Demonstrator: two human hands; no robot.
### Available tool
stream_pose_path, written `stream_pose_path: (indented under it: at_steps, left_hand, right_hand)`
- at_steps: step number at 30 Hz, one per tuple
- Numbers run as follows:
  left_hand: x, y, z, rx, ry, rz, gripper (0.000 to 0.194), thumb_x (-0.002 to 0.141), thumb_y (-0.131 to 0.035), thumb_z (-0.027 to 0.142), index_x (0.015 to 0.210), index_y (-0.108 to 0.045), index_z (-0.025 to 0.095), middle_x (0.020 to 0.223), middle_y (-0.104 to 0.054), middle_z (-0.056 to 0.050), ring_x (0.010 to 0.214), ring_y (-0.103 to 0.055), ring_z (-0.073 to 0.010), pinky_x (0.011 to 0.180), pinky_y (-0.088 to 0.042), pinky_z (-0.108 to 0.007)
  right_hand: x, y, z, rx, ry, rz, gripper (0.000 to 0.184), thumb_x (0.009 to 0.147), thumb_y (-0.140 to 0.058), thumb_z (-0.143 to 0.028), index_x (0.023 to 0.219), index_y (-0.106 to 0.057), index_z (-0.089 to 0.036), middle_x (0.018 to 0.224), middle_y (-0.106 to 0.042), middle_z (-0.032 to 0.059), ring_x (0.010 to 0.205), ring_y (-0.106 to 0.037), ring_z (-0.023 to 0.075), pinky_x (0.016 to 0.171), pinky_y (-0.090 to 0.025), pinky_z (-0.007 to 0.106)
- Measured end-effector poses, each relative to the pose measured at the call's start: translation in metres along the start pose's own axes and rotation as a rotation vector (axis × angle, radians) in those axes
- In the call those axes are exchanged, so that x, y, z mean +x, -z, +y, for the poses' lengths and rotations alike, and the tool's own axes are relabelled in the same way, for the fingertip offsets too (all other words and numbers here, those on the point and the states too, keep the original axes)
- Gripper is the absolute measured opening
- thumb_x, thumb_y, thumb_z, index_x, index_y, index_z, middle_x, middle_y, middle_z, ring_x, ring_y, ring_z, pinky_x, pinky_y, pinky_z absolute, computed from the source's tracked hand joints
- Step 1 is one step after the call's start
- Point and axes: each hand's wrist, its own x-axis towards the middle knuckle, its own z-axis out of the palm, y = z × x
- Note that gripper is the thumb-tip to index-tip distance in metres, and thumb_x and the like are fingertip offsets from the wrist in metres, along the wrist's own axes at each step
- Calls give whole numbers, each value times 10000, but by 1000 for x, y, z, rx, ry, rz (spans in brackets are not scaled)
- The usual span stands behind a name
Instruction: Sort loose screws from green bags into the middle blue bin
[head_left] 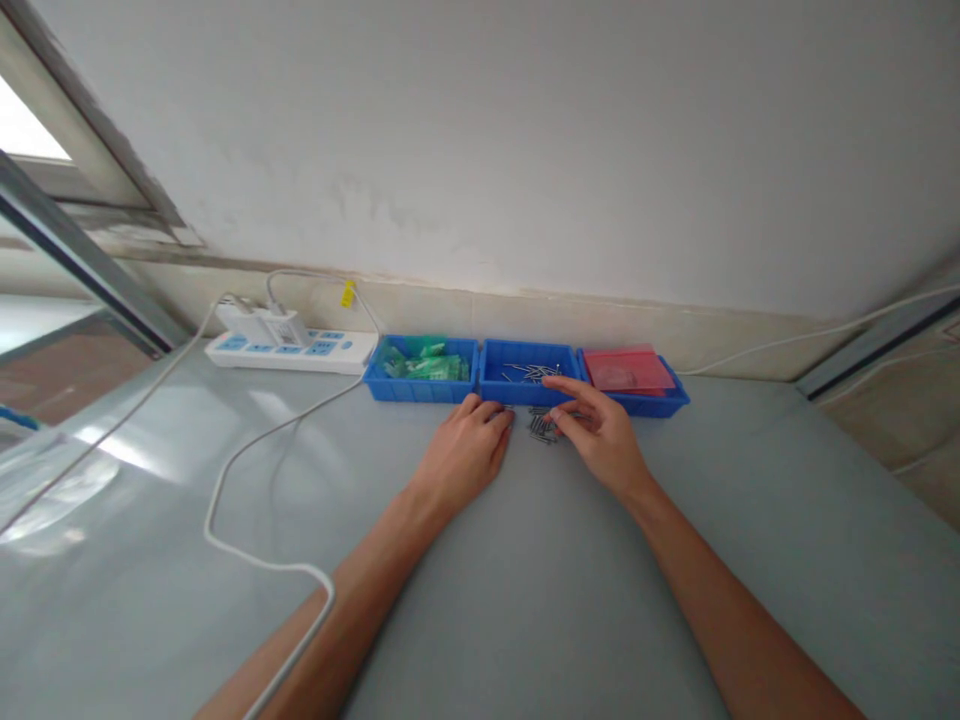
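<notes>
My left hand (466, 442) rests on the grey table in front of the blue bins. Its fingers are curled together, and a bit of thin metal shows by the fingertips; what they hold, if anything, is hidden. Beside it lies a small pile of screws (540, 428), dark and slender, on the tabletop. Over the right side of that pile is my right hand (606, 438), thumb and index finger apart, with no held thing visible. Just behind, the middle blue bin (491, 393) contains several loose silvery screws (534, 373).
The left blue bin (382, 388) has green plastic packets (442, 366); the right blue bin (667, 405) has red plastic bags (630, 370). A white power strip (345, 352) with plugged-in adapters (266, 324) stands by the wall. A white cable (214, 505) crosses the table and my left forearm.
</notes>
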Motion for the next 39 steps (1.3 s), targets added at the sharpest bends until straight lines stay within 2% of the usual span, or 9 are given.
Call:
stream_pose_path:
  at_steps: [4,9,20,26,30,34,39]
  left_hand:
    - [0,-3,-2,-16,11,6,291,1018,-463,187,1149,-714,124,1102,-700,-140,1017,-581,-278,952,-535,-454]
    - [1,-2,-2,-67,40,-1,296,999,-469,129,1161,-717,119,1101,-684,-145,1028,-576,-277,963,-531,-444]
    - [4,7,-4,-196,188,-86,254,946,-499,71,955,-739,149,958,-713,-95,963,-634,-266,932,-534,-407]
    - [2,19,1,-32,187,-89,257,957,-566,179,1158,-714,121,1182,-681,-144,1110,-594,-320,999,-521,-462]
    - [0,18,7,42,159,-161,282,990,-492,181,1149,-715,114,1152,-685,-151,1089,-602,-311,991,-528,-458]
    - [1,13,15,65,111,-126,313,1003,-492,214,1240,-665,105,1204,-654,-155,1144,-567,-307,1029,-503,-450]
    - [1,11,21,108,147,-141,377,1021,-490,334,1263,-639,87,1220,-615,-171,1136,-541,-330,996,-508,-485]
  right_hand:
    - [0,0,1,-1,-5,-1,370,840,-650,-266,1207,-698,-251,1164,-746,64,808,-729,175,720,-601,321]
    - [0,1,-1,-3,18,20,333,842,-644,-265,1169,-703,-245,1160,-747,67,770,-723,162,704,-587,313]
    - [0,1,-3,50,34,13,308,819,-668,-263,1124,-704,-245,1176,-737,70,742,-710,151,691,-568,309]
    - [0,2,-4,88,33,6,309,815,-674,-258,1123,-699,-252,1167,-737,64,730,-706,142,691,-567,304]
    - [0,3,-4,103,26,-6,306,818,-675,-252,1123,-696,-243,1122,-745,61,722,-703,137,708,-566,309]
    - [0,3,-4,98,29,-10,300,819,-682,-271,1117,-695,-234,1100,-754,69,706,-701,143,723,-573,328]
    - [-1,2,-5,88,31,-12,298,825,-678,-279,1118,-693,-228,1109,-752,77,706,-702,145,717,-575,327]
